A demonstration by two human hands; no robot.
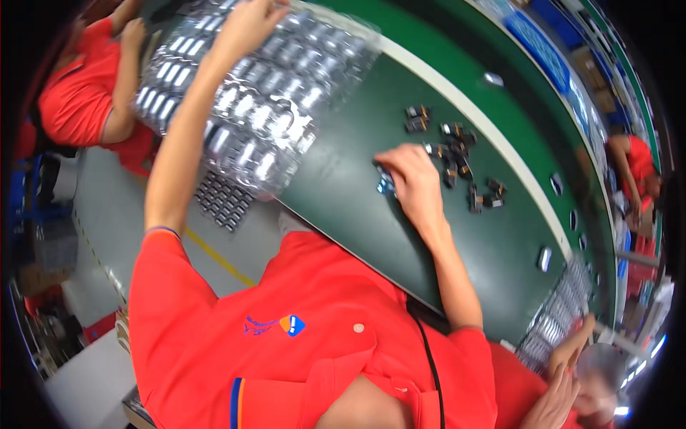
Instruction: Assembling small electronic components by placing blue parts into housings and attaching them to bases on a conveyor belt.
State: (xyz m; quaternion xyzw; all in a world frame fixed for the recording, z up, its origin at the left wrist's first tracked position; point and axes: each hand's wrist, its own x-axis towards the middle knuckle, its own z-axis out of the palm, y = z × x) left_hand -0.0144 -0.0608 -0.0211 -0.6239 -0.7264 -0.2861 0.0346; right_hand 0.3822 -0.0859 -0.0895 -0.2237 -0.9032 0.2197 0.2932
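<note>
My left hand [250,25] is at the upper edge, over the far part of a clear plastic blister tray [250,107] with rows of shiny silver parts. Its fingers are bent together; what they hold, if anything, I cannot make out. On the green table, my right hand [413,175] is closed, palm down, with its fingers curled at some small shiny blue pieces [386,184]. The hand partly covers them, so their kind is unclear. Just beyond and to the right of that hand lies a loose group of small black parts with copper-coloured bits [457,150].
A pale rail [464,89] separates the table from a green conveyor belt [429,39] carrying scattered silver parts [493,79]. Another silver-filled tray [554,322] lies at right, near a co-worker's hands [557,393]. Another person in red [86,93] sits at far left.
</note>
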